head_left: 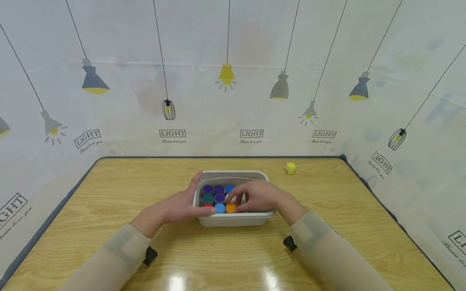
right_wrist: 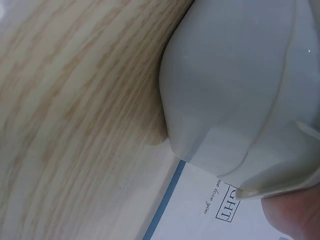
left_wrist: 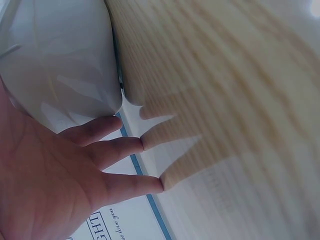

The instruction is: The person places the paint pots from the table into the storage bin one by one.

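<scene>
A light grey plastic tub (head_left: pixel 233 220) holds several small round pots with coloured lids, among them a dark teal lid (head_left: pixel 208 198), a light blue lid (head_left: pixel 220 208) and an orange lid (head_left: pixel 231 207). My left hand (head_left: pixel 178 207) steadies the tub's left end, thumb laid over the front rim; its straight fingers (left_wrist: pixel 122 150) spread beside the outer wall in the left wrist view. Reaching inside from the right, my right hand (head_left: pixel 259 195) pinches a white-lidded pot (head_left: pixel 232 198), partly hidden by the fingers. The right wrist view mostly shows the tub's outer wall (right_wrist: pixel 230 85).
One yellow pot (head_left: pixel 290 168) stands apart on the wooden table (head_left: pixel 145 173), behind and right of the tub. A lamp-printed cloth (head_left: pixel 204 101) hangs around the table's back and sides. Black wrist straps (head_left: pixel 290 243) show beneath the forearms.
</scene>
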A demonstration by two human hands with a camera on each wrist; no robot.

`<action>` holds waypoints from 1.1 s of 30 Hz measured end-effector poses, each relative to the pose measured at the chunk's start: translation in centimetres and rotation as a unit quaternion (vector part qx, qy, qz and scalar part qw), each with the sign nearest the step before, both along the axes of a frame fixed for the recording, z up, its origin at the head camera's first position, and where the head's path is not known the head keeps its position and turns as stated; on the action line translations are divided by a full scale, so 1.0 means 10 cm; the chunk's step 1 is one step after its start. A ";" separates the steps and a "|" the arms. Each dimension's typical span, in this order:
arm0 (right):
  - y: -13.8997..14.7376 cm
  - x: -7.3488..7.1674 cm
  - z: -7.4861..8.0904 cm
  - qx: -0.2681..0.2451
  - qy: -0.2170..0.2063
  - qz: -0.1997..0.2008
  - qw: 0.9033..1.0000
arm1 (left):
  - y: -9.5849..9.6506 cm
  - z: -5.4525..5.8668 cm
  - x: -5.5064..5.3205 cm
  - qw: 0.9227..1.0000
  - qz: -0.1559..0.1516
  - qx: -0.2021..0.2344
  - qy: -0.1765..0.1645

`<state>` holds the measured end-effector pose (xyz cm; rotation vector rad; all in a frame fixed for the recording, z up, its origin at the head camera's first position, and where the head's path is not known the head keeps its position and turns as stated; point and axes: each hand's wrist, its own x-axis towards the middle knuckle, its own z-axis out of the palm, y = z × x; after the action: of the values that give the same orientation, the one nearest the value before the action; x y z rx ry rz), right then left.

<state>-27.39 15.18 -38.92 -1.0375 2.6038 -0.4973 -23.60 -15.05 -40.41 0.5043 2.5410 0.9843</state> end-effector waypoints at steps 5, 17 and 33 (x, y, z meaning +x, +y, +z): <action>0.00 0.00 0.00 -0.012 0.000 0.001 1.000 | 0.00 0.00 0.00 1.000 0.000 0.000 -0.001; 0.03 0.01 0.01 -0.051 -0.021 -0.031 0.998 | 0.00 -0.01 -0.01 1.000 0.001 -0.004 0.002; 0.18 -0.03 0.08 -0.199 -0.024 -0.040 0.979 | 0.00 -0.02 -0.01 1.000 0.002 0.000 0.009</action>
<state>-27.66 16.99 -38.07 -1.0185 2.5672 -1.0825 -23.75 -15.06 -40.60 0.5111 2.5591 0.9843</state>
